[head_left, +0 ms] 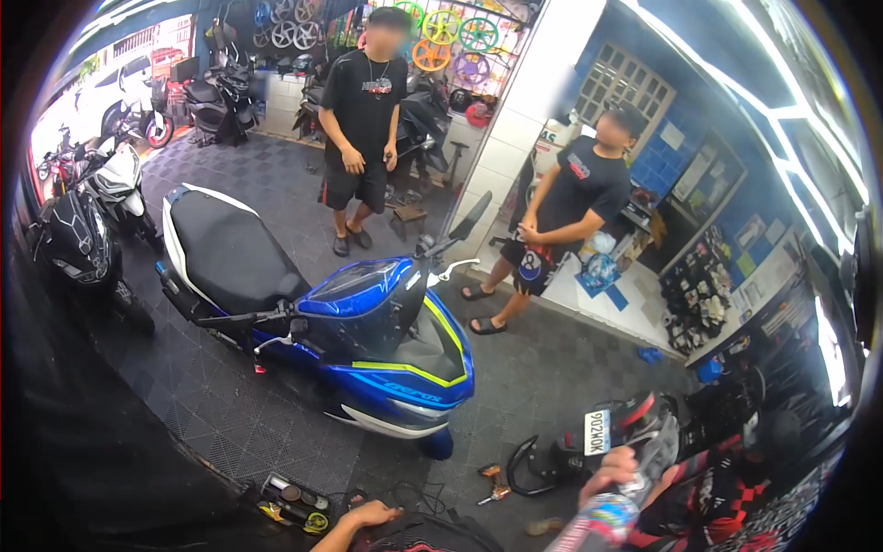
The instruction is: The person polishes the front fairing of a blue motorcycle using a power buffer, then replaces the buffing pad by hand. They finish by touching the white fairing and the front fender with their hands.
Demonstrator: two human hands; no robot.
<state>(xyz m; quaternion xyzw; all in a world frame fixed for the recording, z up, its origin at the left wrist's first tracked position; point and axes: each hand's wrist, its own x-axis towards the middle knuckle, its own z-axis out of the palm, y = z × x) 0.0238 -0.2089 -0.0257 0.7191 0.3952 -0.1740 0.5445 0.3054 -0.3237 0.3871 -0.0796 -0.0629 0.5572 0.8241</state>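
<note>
Low in the view, my left hand hangs loosely with nothing seen in it, its fingers apart. It is beside dark cables and a black-and-red item. My right hand, smeared by motion, is closed around a clear plastic bottle with a blue-and-red label. Just beyond that hand is the rear of a motorcycle with a white licence plate. An orange-and-black power drill lies on the floor between my two hands.
A blue scooter stands mid-floor. Two people in black shirts stand beyond it. Close at right is a person in red and black. A tray of tools sits at lower left. More motorcycles line the left.
</note>
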